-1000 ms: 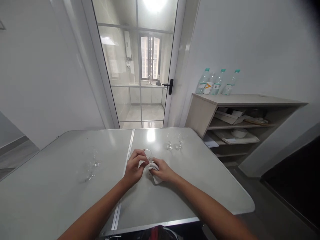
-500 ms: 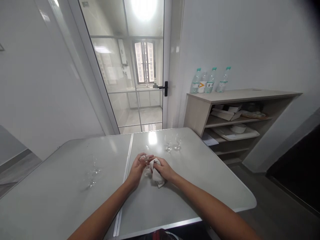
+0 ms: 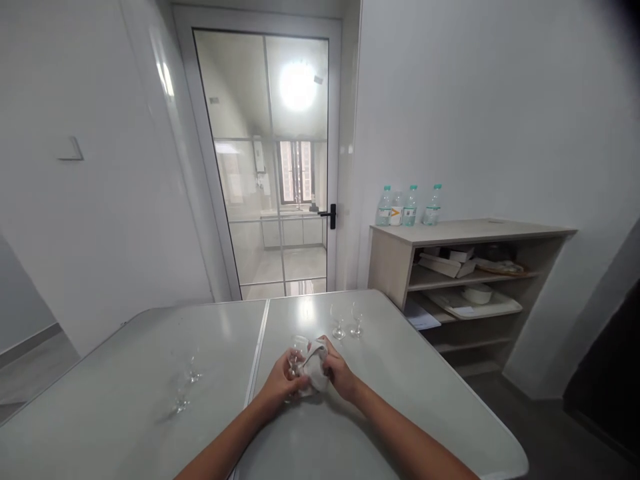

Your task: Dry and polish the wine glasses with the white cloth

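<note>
My left hand [image 3: 285, 379] is closed around a small stemmed glass [image 3: 300, 344], whose clear bowl shows above the fingers. Against the right side of that glass lies a white cloth [image 3: 316, 371], bunched up and gripped in my right hand [image 3: 341, 373]. The cloth and fingers hide most of the stem and foot. Beyond my hands, two stemmed glasses stand upright, one glass [image 3: 339, 323] just left of the other glass [image 3: 356, 321]. On the left part of the table are two more clear glasses, a farther glass [image 3: 194, 371] and a nearer glass [image 3: 181, 400].
The grey table [image 3: 400, 400] has a metal seam [image 3: 260, 333] across it. Behind it stands a glass door [image 3: 280, 267] with a black handle [image 3: 330, 215]. At right, an open shelf unit [image 3: 390, 263] bears several plastic bottles [image 3: 410, 207] and a paper cup [image 3: 396, 215].
My head view has tilted up, so everything sits lower. My right hand has brought the cloth up against the glass, covering more of it. My left hand still holds the glass.
</note>
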Action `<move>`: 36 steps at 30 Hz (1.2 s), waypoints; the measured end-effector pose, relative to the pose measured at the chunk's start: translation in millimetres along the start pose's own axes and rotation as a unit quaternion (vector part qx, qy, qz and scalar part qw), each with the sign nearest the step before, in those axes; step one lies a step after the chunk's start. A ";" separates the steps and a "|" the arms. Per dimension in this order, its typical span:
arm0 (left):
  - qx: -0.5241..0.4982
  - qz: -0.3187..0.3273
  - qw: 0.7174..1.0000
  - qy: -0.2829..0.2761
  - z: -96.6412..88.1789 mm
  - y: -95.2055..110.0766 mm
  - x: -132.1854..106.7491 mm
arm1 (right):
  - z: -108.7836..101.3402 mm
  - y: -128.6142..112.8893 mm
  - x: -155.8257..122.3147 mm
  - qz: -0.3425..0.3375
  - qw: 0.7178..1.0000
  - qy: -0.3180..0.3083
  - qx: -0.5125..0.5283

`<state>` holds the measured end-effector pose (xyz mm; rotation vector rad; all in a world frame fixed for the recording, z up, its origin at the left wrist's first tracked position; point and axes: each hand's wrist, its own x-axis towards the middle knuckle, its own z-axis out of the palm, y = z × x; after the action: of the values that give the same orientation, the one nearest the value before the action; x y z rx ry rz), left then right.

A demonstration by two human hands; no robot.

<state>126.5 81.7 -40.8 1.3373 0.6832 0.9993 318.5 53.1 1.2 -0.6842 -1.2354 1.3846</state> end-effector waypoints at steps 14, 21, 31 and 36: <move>0.101 0.048 0.985 0.131 -8.9 15.3 6.9 | -11.0 18.9 12.5 0.002 0.995 0.084 -0.051; -0.063 0.024 0.984 0.166 -23.8 30.2 6.8 | -4.9 -4.4 3.5 0.113 0.990 -0.053 0.070; 0.111 0.021 0.986 0.123 -24.9 25.0 9.3 | -1.1 0.2 5.9 0.138 0.984 -0.064 0.091; 0.200 0.044 0.973 0.104 -29.7 38.2 8.2 | -6.6 0.7 7.3 0.182 0.979 -0.006 0.089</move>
<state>96.7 100.6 -6.6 1.6365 1.0324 1.1224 322.6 62.1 0.4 -0.8034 -1.0114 1.7779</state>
